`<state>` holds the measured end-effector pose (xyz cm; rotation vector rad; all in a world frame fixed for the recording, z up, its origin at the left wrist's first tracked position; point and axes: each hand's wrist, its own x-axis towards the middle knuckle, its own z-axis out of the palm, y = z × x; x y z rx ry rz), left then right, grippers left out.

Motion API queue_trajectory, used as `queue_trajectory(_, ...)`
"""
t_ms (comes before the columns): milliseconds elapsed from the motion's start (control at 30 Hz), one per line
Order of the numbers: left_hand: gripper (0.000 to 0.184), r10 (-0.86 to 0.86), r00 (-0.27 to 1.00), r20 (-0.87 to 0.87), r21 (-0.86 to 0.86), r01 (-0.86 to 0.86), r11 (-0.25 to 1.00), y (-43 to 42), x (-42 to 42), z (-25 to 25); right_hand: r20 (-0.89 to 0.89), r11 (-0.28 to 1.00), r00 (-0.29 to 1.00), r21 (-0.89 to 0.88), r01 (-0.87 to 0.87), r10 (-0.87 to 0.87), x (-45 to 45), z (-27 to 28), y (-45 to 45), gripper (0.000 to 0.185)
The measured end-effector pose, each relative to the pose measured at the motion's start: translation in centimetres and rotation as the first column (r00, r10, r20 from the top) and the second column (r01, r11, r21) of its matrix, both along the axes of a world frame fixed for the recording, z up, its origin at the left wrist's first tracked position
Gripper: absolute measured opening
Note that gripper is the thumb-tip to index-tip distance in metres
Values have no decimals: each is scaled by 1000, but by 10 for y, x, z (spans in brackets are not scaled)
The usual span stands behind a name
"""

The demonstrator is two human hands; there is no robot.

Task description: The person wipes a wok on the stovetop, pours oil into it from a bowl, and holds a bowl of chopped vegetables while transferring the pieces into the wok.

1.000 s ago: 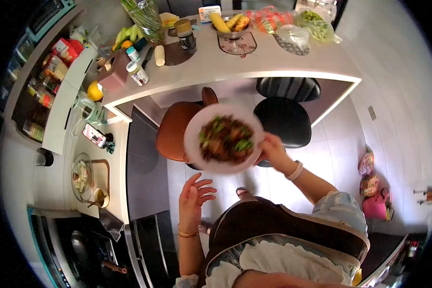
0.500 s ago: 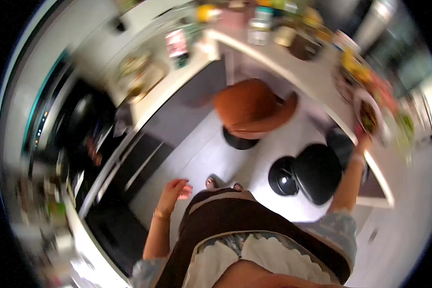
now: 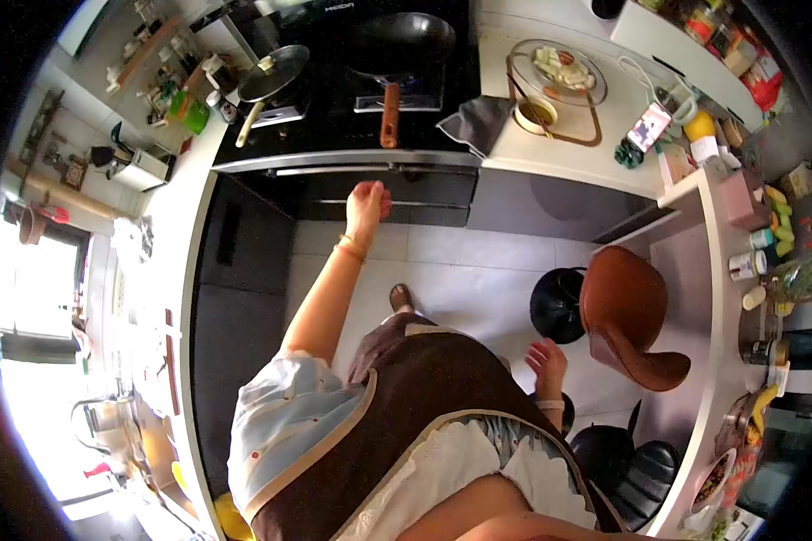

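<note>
At 12 o'clock the black wok (image 3: 402, 43), its reddish-brown handle (image 3: 390, 115) pointing toward 6, blurs into the equally black stove (image 3: 327, 135); lettering (image 3: 340, 6) behind it seems to read "MEIDA". The left hand (image 3: 365, 207), at 11, is empty below the handle, fingers curled together; the right hand (image 3: 548, 365), at 4, is empty, fingers apart. The white jar (image 3: 747, 264) at 3 bears print too small to read.
</note>
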<state>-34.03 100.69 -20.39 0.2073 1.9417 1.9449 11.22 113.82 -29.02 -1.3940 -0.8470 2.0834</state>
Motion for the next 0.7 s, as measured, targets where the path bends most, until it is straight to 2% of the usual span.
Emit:
queue_trajectory(33, 28, 16, 997, 71, 48, -20, 999, 11, -28, 1, 57, 993, 993, 60, -105, 101, -42, 19, -13, 31)
queue_trajectory(67, 33, 28, 989, 145, 93, -42, 995, 24, -54, 2, 59, 993, 994, 64, -99, 96, -71, 22, -15, 31)
queue_trajectory(100, 39, -46, 959, 280, 192, -9, 981, 36, -76, 3, 74, 972, 977, 103, -209, 202, -96, 24, -17, 30)
queue_trajectory(133, 41, -199, 877, 436, 380, 21, 925, 48, -94, 8, 96, 939, 948, 138, -316, 305, -118, 27, -16, 29)
queue_trajectory(167, 43, -367, 752, 547, 552, 6, 834, 58, -108, 11, 107, 941, 949, 136, -310, 297, -138, 31, -13, 29)
queue_trajectory(233, 50, -628, 630, 457, 741, 120, 661, 71, -130, 14, 197, 884, 910, 233, -405, 364, -171, 37, -2, 30)
queue_trajectory(267, 45, -582, 650, 490, 660, 159, 734, 79, -142, 10, 223, 871, 912, 287, -400, 345, -185, 42, 2, 29)
queue_trajectory(300, 35, -566, 691, 450, 614, 221, 758, 84, -148, 5, 232, 873, 912, 282, -397, 340, -197, 49, 4, 29)
queue_trajectory(367, 27, -362, 839, 407, 414, 183, 892, 76, -136, 38, 291, 865, 896, 280, -415, 336, -221, 61, 8, 29)
queue_trajectory(433, 22, -343, 855, 389, 337, 215, 917, 63, -137, 41, 317, 835, 859, 258, -486, 402, -240, 61, 18, 27)
queue_trajectory(500, 22, -352, 849, 394, 368, 205, 907, 60, -141, 33, 386, 720, 781, 326, -613, 490, -271, 67, 40, 24)
queue_trajectory(533, 23, -360, 841, 405, 355, 218, 909, 60, -142, 34, 388, 710, 773, 326, -624, 501, -292, 65, 55, 24)
queue_trajectory(567, 25, -364, 832, 418, 342, 227, 912, 58, -141, 37, 478, 534, 764, 547, -644, 433, -320, 64, 72, 20)
queue_trajectory(600, 32, -368, 828, 423, 332, 236, 913, 55, -138, 46, 534, 295, 773, 720, -628, 344, -358, 67, 92, 17)
queue_trajectory(667, 50, -440, 756, 485, 419, 241, 875, 44, -140, 48, 310, 115, 898, 926, -360, 313, -456, 120, 109, 15)
queue_trajectory(700, 55, -458, 727, 511, 448, 229, 864, 38, -140, 44, 363, -45, 868, 928, -370, 338, -498, 160, 114, 18)
